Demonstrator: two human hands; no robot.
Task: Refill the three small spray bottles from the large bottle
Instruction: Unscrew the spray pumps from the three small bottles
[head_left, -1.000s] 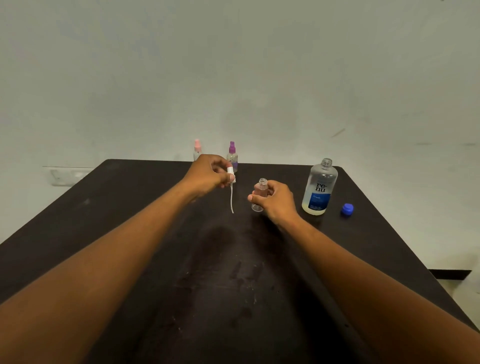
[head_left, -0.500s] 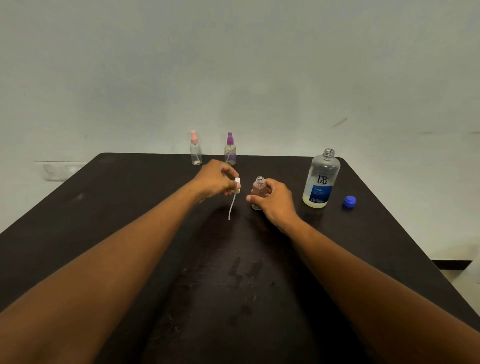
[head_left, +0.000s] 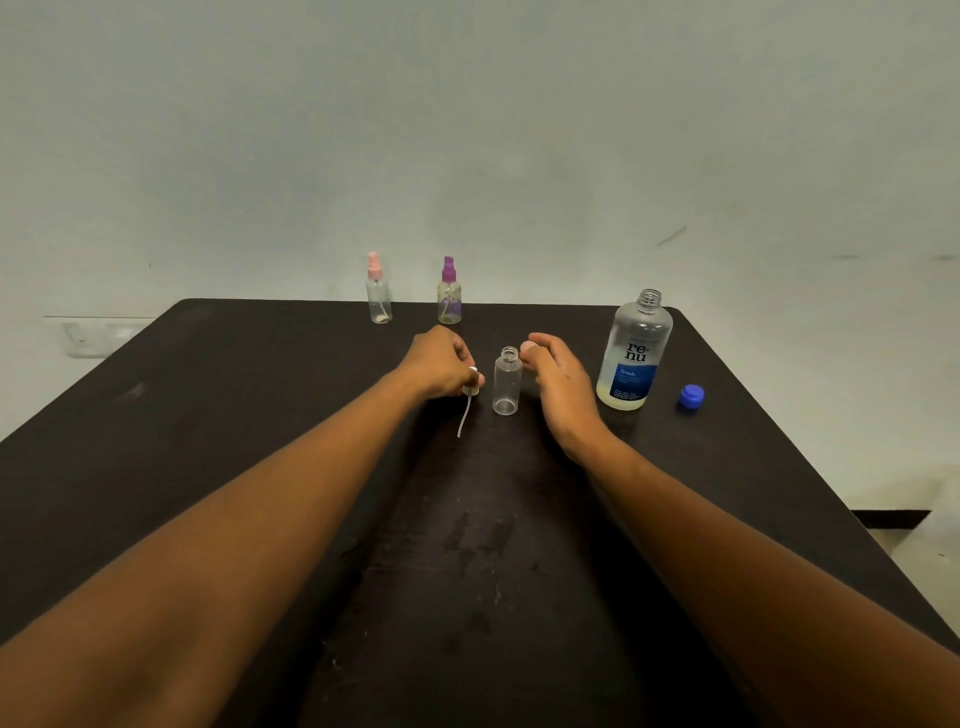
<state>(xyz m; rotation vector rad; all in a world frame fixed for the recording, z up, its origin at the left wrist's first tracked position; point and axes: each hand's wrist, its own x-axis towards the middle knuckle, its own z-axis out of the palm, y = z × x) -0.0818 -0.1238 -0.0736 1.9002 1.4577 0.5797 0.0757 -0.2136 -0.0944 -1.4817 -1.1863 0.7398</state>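
Observation:
A small clear spray bottle (head_left: 507, 383) stands uncapped on the dark table (head_left: 234, 415) between my hands. My left hand (head_left: 439, 364) pinches its white spray head (head_left: 470, 387), whose dip tube hangs down to the table. My right hand (head_left: 558, 382) is just right of the bottle, fingers relaxed, apart from it. The large clear bottle (head_left: 635, 353) with a blue label stands open to the right, a little liquid at its bottom. Its blue cap (head_left: 691, 397) lies further right. A pink-topped spray bottle (head_left: 378, 291) and a purple-topped spray bottle (head_left: 449, 292) stand at the far edge.
The table ends at a pale wall behind the far bottles. Its right edge slants down past the blue cap. A wall socket (head_left: 93, 338) sits low on the left beyond the table.
My right hand has let go of the small clear bottle, which now stands alone. My left hand has lowered the spray head so the tube tip meets the table.

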